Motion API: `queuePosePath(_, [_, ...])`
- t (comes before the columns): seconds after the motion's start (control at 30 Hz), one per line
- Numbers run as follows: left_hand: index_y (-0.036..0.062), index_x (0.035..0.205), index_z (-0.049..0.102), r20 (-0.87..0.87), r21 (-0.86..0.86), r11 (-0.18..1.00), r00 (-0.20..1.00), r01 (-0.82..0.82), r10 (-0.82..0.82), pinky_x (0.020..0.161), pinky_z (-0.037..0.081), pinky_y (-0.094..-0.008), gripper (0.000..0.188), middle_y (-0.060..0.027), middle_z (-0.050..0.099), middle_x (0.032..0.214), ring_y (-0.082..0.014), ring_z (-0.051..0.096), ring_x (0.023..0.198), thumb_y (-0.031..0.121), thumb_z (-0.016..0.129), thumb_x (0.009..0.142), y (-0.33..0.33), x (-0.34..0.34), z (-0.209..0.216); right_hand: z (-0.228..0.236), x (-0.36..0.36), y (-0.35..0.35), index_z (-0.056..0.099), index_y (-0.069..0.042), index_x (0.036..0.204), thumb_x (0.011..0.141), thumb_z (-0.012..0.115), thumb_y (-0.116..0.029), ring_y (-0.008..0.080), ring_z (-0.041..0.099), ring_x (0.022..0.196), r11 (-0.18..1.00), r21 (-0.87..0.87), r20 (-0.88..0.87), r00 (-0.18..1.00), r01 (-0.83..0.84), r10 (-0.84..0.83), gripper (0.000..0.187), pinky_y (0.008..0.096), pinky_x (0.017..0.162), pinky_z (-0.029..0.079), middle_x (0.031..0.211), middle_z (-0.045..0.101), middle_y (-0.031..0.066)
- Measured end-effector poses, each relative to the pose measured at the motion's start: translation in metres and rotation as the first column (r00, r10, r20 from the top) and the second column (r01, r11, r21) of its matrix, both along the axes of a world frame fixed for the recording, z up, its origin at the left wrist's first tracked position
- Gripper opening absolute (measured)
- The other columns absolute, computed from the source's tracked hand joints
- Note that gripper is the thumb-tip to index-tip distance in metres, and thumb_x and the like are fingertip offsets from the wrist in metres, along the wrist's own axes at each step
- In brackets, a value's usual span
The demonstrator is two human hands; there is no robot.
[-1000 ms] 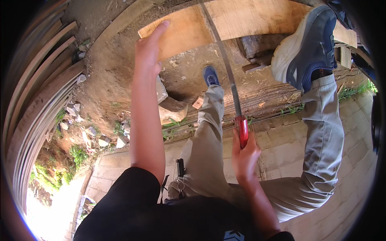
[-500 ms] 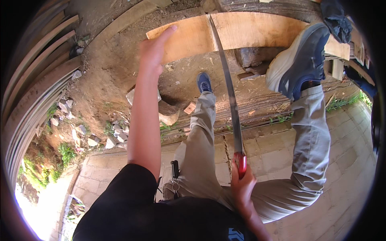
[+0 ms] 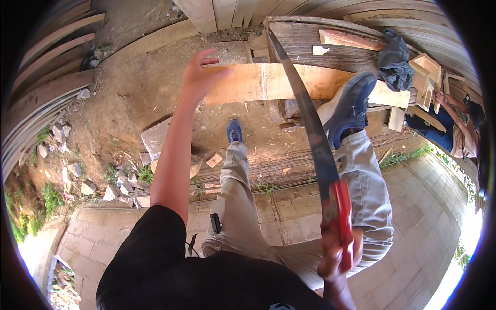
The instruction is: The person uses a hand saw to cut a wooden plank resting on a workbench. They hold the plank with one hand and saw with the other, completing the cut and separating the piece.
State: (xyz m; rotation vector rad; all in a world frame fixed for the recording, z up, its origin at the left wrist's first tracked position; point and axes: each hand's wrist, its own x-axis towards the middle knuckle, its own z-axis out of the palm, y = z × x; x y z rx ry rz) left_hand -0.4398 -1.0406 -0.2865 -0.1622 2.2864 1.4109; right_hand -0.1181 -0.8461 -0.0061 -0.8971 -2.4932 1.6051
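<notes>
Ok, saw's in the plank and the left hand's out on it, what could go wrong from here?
1. The left hand lies spread on the plank close to the saw blade; a jump could cut the fingers.
2. The right shoe pins the plank right beside the cut, so a slip could hit the foot.
3. The person stands on one leg on dirt, so balance looks shaky.

No pkgs, labels, signs or screens — none visible.

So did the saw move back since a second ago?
Yes. The saw has been pulled back toward the person: its red handle in the right hand now sits farther from the light plank being cut.
</notes>
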Motion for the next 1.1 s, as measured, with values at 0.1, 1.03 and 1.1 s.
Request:
queuePosePath(0.1, [0.0113, 0.116, 0.07, 0.032, -0.026, 0.968, 0.968, 0.25, -0.249, 0.082, 0.054, -0.0361, 0.047, -0.009, 0.072, 0.112, -0.0239, 0.07, 0.09, 0.023, 0.076, 0.071, -0.001, -0.017, -0.009, -0.026, -0.051, -0.017, 0.06, 0.0, 0.089, 0.097, 0.059, -0.027, 0.0122, 0.055, 0.058, 0.989, 0.061, -0.019, 0.99, 0.138, -0.137, 0.028, 0.0284, 0.053, 0.043, 0.069, 0.059, 0.0058])
queuePosePath(1.03, [0.014, 0.073, 0.071, 0.044, -0.538, 0.68, 0.822, 0.499, -0.568, 0.062, 0.051, -0.0414, 0.056, -0.0055, 0.062, 0.059, -0.0255, 0.065, 0.064, 0.067, 0.058, 0.086, 0.043, -0.023, 0.002, 0.043, -0.105, -0.01, 0.059, -0.003, 0.094, 0.088, 0.073, -0.026, 0.0155, 0.06, 0.05, 0.984, 0.123, 0.431, 0.9, -0.128, 0.063, 0.028, 0.0304, 0.049, 0.049, 0.064, 0.063, 0.0063])
queuePosePath(1.1, [0.0143, 0.073, 0.071, 0.042, -0.529, 0.691, 0.828, 0.493, -0.558, 0.064, 0.051, -0.0418, 0.056, -0.0045, 0.062, 0.06, -0.0246, 0.066, 0.065, 0.068, 0.058, 0.086, 0.05, -0.024, 0.002, 0.057, -0.143, -0.019, 0.046, -0.003, 0.086, 0.098, 0.053, -0.028, 0.0086, 0.044, 0.051, 0.997, 0.052, 0.465, 0.882, 0.061, -0.078, 0.029, 0.0243, 0.052, 0.037, 0.056, 0.049, 0.0006])
